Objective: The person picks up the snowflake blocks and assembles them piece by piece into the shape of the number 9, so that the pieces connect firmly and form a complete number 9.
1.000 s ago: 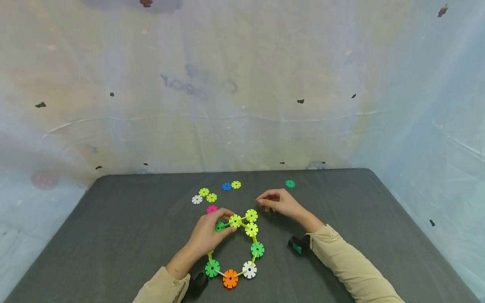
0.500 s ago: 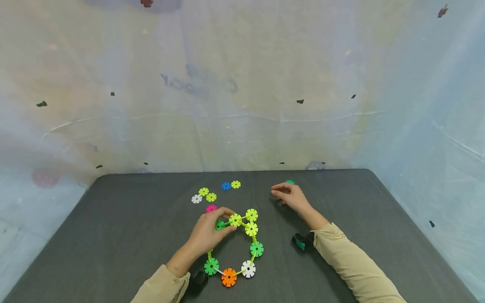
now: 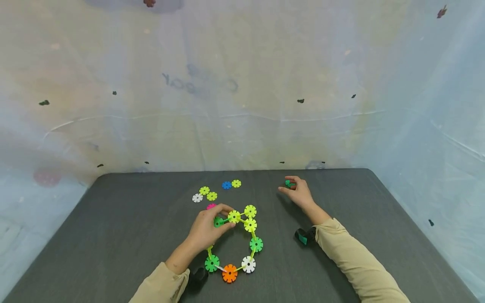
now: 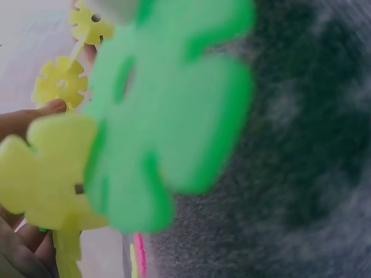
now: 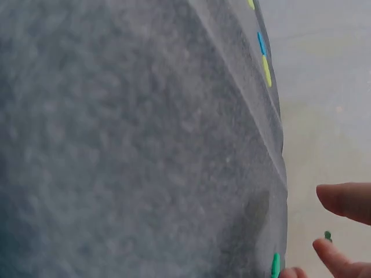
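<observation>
My left hand (image 3: 206,227) grips the upper left of a ring of linked plastic snowflake discs, its fingers and thumb by a yellow notched disc (image 3: 234,216). An orange disc (image 3: 230,274) and a white disc (image 3: 248,264) sit in the ring's near side. Close to the left wrist camera, a green disc (image 4: 174,104) of the ring fills much of the view. Farther back, my right hand (image 3: 302,194) reaches over a loose green disc (image 3: 287,183), with thumb and fingers apart around it. That loose disc (image 5: 275,265) lies on the table in the right wrist view.
Loose discs lie at the back of the dark table (image 3: 125,235): a blue one (image 3: 226,185), a white one (image 3: 197,198) and several yellow ones. A pink disc (image 3: 211,206) is partly behind my left hand. A pale sheet (image 3: 242,126) rises behind the table.
My right hand has moved right and away from me, from beside the ring to the loose green disc. My left hand keeps hold of the ring, which has shifted slightly.
</observation>
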Demonstrator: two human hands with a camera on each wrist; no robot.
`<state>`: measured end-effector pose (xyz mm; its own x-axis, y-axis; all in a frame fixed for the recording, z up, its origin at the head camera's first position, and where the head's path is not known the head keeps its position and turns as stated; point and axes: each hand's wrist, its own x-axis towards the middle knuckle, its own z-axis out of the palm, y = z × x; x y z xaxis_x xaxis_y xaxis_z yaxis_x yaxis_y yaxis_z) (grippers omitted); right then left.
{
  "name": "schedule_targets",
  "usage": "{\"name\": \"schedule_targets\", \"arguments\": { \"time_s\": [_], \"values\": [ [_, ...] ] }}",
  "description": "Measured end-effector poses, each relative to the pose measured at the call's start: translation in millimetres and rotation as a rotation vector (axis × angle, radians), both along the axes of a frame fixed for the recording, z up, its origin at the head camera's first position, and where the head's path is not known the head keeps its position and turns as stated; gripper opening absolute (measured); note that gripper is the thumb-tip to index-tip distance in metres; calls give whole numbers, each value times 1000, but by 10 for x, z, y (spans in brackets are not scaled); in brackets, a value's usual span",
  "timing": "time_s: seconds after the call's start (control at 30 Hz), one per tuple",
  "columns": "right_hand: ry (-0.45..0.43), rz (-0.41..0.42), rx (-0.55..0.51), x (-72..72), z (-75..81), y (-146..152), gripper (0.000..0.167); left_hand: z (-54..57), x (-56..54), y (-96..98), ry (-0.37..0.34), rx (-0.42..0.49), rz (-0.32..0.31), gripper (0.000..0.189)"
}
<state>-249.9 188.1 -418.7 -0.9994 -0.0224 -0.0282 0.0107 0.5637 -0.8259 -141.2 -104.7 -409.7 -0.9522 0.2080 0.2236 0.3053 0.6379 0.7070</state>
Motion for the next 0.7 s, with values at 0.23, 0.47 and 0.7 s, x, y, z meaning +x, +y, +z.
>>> {"name": "schedule_targets", "arguments": {
  "time_s": [0.23, 0.47, 0.7],
  "values": [
    [-37, -6, 88, -45, 11, 34, 63, 28, 11, -11, 9, -8, -19, 30],
    [-23, -3, 133, -98, -17, 48, 58, 21, 10, -4, -19, 12, 8, 30],
    [22, -9, 148, -98, -64, 36, 45, 16, 4, -6, -30, 23, 10, 30]
  ]
}}
